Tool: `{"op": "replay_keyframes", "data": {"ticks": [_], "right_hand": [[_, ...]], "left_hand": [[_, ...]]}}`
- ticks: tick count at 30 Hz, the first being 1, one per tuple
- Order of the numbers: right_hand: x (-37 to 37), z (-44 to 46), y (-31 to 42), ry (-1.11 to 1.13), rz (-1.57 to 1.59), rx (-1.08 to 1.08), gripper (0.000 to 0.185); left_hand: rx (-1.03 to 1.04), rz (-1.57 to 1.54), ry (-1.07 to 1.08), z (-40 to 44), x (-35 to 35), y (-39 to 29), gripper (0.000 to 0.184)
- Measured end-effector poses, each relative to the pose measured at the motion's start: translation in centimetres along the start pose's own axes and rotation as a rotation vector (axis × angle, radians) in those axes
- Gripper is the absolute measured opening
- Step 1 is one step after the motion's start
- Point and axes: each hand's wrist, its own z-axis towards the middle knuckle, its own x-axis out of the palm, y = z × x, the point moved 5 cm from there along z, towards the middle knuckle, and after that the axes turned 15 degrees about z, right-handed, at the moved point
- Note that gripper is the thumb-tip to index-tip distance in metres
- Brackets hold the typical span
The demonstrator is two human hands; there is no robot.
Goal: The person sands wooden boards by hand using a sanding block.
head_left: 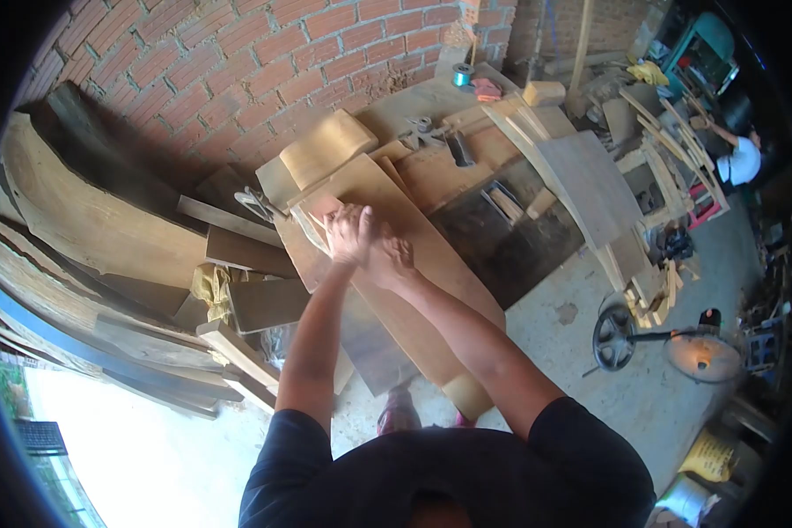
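My left hand [350,232] is at the far part of a long wooden board [431,290], its fingers bent down over the surface. A flat reddish-brown piece [325,206], which looks like sandpaper, shows at its fingertips. My right hand [389,257] is pressed close against the left one, palm side down, somewhat blurred, with its fingertips partly hidden; what lies under it does not show. A pale strip of wood [308,231] runs along the board's end, just left of my hands. A thick curved wooden block [329,148] rests beyond that end.
Large curved wooden slabs [106,202] lean in a stack on the left, beneath a brick wall [238,70]. On the right are a curved panel [590,185], an open box [503,202] and a standing fan [702,355]. Another person [741,160] is at the far right.
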Motion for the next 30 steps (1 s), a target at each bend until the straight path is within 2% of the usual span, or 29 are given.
{"op": "replay_keyframes", "data": {"ticks": [1, 3, 5, 7, 9, 11, 13, 15, 17, 19, 20, 21, 22, 23, 25, 26, 27, 28, 29, 30], "right_hand": [[-0.2, -2.6, -0.9, 0.067, -0.016, 0.029, 0.061], [-1.7, -9.2, -1.7, 0.06, -0.039, 0.014, 0.066], [-3.8, -15.5, -1.9, 0.09, -0.03, 0.124, 0.07], [-5.5, -21.5, -1.9, 0.173, 0.019, 0.277, 0.073], [-3.5, -28.6, -5.0, -0.12, -0.162, -0.087, 0.073], [-2.3, -32.9, -6.2, 0.298, -0.126, 0.115, 0.049], [-2.5, -33.5, -5.4, 0.017, -0.05, -0.022, 0.047], [-5.7, -31.8, -2.2, -0.014, -0.078, 0.063, 0.044], [-4.2, -28.8, -2.5, -0.058, -0.106, 0.104, 0.039], [-0.2, -25.0, -4.1, -0.013, -0.337, 0.063, 0.037], [-0.4, -22.6, -3.3, -0.01, -0.316, 0.05, 0.036], [-1.0, -19.8, -2.2, -0.005, -0.293, 0.037, 0.036], [0.0, -16.8, -2.4, 0.067, -0.299, 0.047, 0.037], [1.1, -13.7, -2.5, 0.139, -0.303, 0.056, 0.038], [1.7, -7.7, -1.6, 0.079, -0.286, 0.119, 0.038], [1.6, -5.0, -0.8, 0.044, -0.247, 0.08, 0.035], [1.5, -2.2, -0.2, 0.006, -0.209, 0.038, 0.031], [2.0, 0.5, -0.2, -0.042, -0.157, 0.033, 0.031], [2.7, 2.9, -0.2, -0.091, -0.109, 0.029, 0.03], [3.4, 4.8, -0.4, -0.091, -0.114, 0.024, 0.03]], "left_hand": [[0.026, 0.026, -0.037, -2.0, -1.4, -2.5, 0.039], [0.035, 0.011, 0.139, -6.3, -3.2, -7.3, 0.039], [0.078, -0.074, 0.092, -11.3, -4.2, -11.6, 0.037], [0.118, -0.144, -0.11, -17.1, -4.8, -15.6, 0.03], [0.134, -0.16, 0.027, -21.0, -6.3, -19.3, 0.025], [0.151, -0.138, 0.072, -24.2, -7.7, -21.5, 0.025], [0.197, -0.224, 0.088, -23.7, -10.0, -22.5, 0.031], [0.225, -0.254, 0.071, -22.9, -9.3, -21.7, 0.038], [0.24, -0.218, -0.023, -21.3, -8.3, -19.5, 0.039], [0.229, -0.189, -0.261, -19.7, -5.7, -15.5, 0.032], [0.311, -0.084, -0.446, -19.7, -2.7, -12.2, 0.023], [0.371, -0.066, -0.418, -17.7, -2.6, -10.5, 0.025], [0.45, 0.043, -0.529, -15.1, -4.1, -10.2, 0.022], [0.378, -0.011, -0.444, -13.6, -0.8, -6.2, 0.024], [0.438, 0.121, -0.492, -9.4, 0.3, -2.7, 0.025], [0.446, 0.13, -0.515, -6.9, 0.8, -0.9, 0.022], [0.259, 0.078, -0.349, -4.3, 2.4, 1.7, 0.024], [0.243, 0.017, -0.268, -1.5, 2.9, 3.4, 0.029], [0.273, 0.12, -0.447, 0.4, 4.3, 5.5, 0.035], [0.182, 0.092, -0.251, 2.7, 4.7, 6.7, 0.034]]}}
